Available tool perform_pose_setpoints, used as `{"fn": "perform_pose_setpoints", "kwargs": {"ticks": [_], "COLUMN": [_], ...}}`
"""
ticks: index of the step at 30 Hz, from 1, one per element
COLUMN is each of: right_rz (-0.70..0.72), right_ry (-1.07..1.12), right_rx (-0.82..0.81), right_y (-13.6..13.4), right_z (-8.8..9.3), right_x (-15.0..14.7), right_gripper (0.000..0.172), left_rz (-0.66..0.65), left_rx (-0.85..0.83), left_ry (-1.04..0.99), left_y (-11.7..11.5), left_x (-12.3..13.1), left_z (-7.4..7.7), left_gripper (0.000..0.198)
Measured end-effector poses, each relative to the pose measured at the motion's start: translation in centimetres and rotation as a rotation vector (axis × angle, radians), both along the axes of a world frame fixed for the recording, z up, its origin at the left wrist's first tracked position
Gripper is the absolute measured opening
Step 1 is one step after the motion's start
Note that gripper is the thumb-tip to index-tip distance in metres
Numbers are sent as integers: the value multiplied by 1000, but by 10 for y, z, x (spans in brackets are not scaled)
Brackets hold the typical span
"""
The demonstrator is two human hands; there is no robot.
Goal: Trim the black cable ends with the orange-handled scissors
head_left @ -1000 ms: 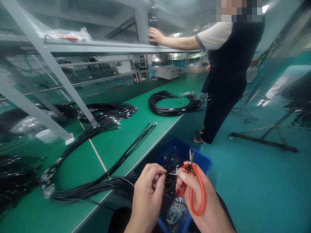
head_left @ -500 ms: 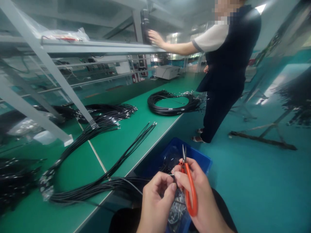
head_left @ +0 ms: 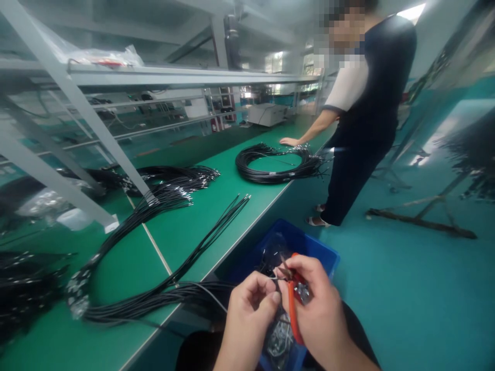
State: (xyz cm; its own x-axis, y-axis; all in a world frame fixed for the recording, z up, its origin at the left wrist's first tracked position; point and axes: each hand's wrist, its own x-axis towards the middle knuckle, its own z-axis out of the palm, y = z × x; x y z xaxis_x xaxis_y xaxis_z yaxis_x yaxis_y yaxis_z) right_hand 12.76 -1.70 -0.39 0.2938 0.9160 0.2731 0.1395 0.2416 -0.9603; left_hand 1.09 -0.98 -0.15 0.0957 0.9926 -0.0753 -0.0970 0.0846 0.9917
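My left hand (head_left: 249, 314) pinches the end of a thin cable (head_left: 214, 297) that comes from the black bundle at the bench edge. Red-orange handled scissors (head_left: 294, 314) are in my right hand (head_left: 315, 299), their metal blades pointing up and left beside the cable end. Both hands nearly touch, above a blue bin (head_left: 328, 255) that holds clear plastic and small scraps. The fingertips partly hide what lies between them.
A green bench (head_left: 124, 263) carries black cable bundles (head_left: 154, 301) and a coiled bundle (head_left: 257, 175). A metal shelf frame (head_left: 88, 123) stands at the left. A person (head_left: 367, 103) stands beyond the bin, one hand on the bench by the coil.
The scissors have turned in my right hand, their blades swinging down and left toward the cable end. The other person's hand has come down from the shelf post to the bench.
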Motion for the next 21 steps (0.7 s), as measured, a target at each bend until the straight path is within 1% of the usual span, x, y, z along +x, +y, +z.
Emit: {"fn": "perform_pose_setpoints", "kwargs": {"ticks": [2,4,8,10,12,14,16,19,21], "right_rz": [-15,-34,-9,15,1,-41,-17,199,333], "right_ry": [-124,-230,-316,-328,-328,-264,-101,204,325], "right_rx": [90,215,423,478,479,385,168,-248,-466], "right_y": [0,0,3,3,1,-5,-14,-25,-27], "right_z": [-2,-2,-5,-9,-13,-15,-13,-4,4], "right_x": [1,1,4,7,9,9,7,4,3], "right_gripper": [32,40,59,65,62,49,34,17,15], "left_rz": [-16,-34,-28,1,49,95,134,202,234], "left_rx": [6,10,-43,-79,-85,-52,5,85,128], "left_ry": [-7,-23,-112,-155,-160,-125,-78,-8,28], "left_y": [-1,-2,-3,-2,1,3,5,6,6], "left_x": [0,1,2,0,-4,-8,-10,-10,-8], "left_z": [3,5,5,3,1,1,4,8,10], "left_gripper": [16,14,17,19,19,18,14,8,5]}}
